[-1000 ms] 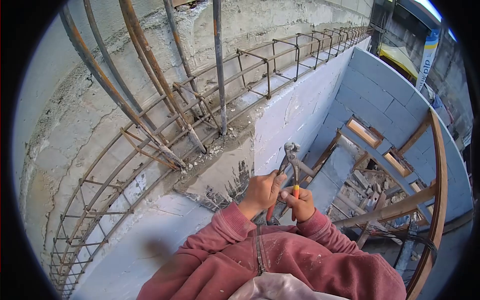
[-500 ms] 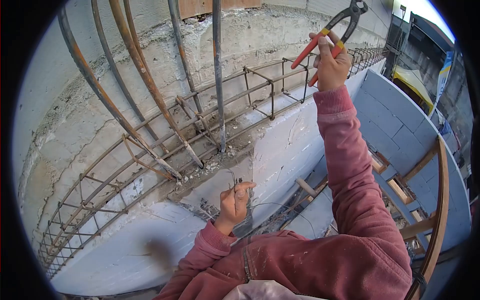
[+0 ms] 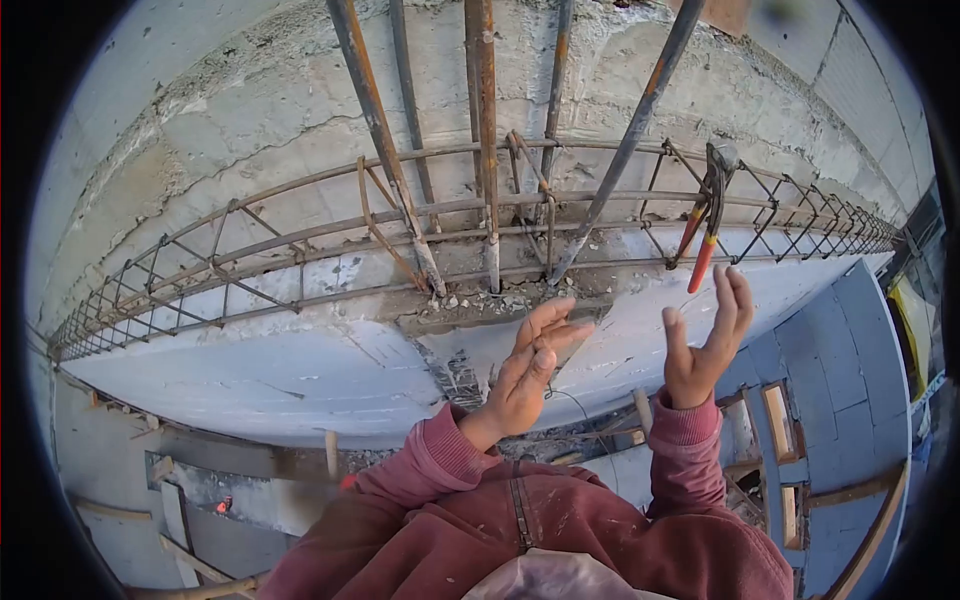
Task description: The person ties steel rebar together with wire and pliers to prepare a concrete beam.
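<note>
The pliers point(image 3: 712, 215), with red and yellow handles, hang by their head on the steel bar cage point(image 3: 620, 197). Just below the handle ends is my right hand point(image 3: 706, 345), its fingers apart and nothing in it. Nearer the middle, my left hand point(image 3: 520, 378) is in front of the white wall face point(image 3: 340, 365), its thumb pressed against its fingers. Two of its fingers stick out to the right. Whatever it pinches is too small to make out, though a thin wire end shows beside it.
Upright steel bars point(image 3: 490, 150) rise through the cage, in front of a rough concrete wall point(image 3: 270, 130). Grey block walling point(image 3: 835, 350) and a curved timber point(image 3: 872, 530) stand at the right. Planks and debris lie below on the left.
My right hand has let go of the pliers, which now hang on the cage, and has come down and opened. My left hand has moved slightly right in view. The view has turned.
</note>
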{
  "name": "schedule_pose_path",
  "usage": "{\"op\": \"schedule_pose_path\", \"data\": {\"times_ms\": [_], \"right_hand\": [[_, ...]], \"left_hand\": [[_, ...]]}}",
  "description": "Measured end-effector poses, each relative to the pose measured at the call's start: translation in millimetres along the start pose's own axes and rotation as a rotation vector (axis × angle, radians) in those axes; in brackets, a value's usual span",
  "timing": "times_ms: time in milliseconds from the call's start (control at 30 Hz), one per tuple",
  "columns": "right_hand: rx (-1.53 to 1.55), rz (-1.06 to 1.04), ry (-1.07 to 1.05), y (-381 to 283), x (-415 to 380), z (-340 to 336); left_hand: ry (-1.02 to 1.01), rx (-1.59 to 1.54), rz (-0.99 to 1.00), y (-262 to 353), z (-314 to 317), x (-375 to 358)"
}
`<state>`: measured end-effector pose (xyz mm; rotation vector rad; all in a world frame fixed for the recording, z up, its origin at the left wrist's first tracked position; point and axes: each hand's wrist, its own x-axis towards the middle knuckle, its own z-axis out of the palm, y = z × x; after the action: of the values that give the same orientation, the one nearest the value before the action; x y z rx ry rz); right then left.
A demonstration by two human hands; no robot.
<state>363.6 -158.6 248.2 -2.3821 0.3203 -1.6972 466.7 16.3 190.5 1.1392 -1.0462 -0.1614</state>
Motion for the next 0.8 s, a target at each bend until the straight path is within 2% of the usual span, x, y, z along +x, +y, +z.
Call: {"op": "schedule_pose_path", "data": {"times_ms": [33,100,167,200,233,267,300,400,467,533,667,700,800], "right_hand": [[0.200,0.025,-0.197,-24.3,-16.9,0.7],[0.834,0.246,-0.550,-61.3,-50.5,11.0],[1.014,0.561,-0.652,-61.9,-72.9,15.6],[1.096,0.719,-0.698,-61.8,-78.4,16.2],[1.178,0.863,-0.611,-60.4,-75.5,16.8],[1.064,0.812,-0.588,-57.5,-72.0,16.2],[0.951,0.757,-0.561,-53.7,-67.1,15.4],[0.628,0.510,-0.445,-57.0,-55.5,16.4],[0.412,0.287,-0.371,-59.3,-53.5,17.8],[0.363,0.183,-0.342,-56.1,-48.1,16.4],[0.385,0.075,-0.356,-60.5,-29.8,0.6],[0.435,0.072,-0.365,-62.3,-29.6,-1.6],[0.961,0.560,-0.720,-62.6,-30.6,-25.1]], "left_hand": [[0.039,0.220,0.111,3.7,-0.1,7.0],[-0.012,0.392,0.142,4.6,-3.6,17.4],[-0.119,0.518,0.138,11.0,-10.0,26.0],[-0.103,0.275,0.028,15.5,-10.3,25.2],[-0.085,0.032,-0.080,19.5,-10.7,23.8],[-0.068,-0.209,-0.186,21.8,-12.7,23.0],[0.032,-0.376,-0.128,19.8,-18.3,23.5],[0.134,-0.178,0.011,37.4,-28.9,28.1],[0.118,0.029,0.061,43.3,-36.6,31.3],[0.071,0.194,0.146,41.8,-50.3,32.5],[0.176,-0.072,-0.111,56.5,-58.2,32.3],[0.163,-0.152,-0.169,56.0,-63.5,28.4],[0.018,-0.537,-0.374,57.1,-81.8,14.9]]}}
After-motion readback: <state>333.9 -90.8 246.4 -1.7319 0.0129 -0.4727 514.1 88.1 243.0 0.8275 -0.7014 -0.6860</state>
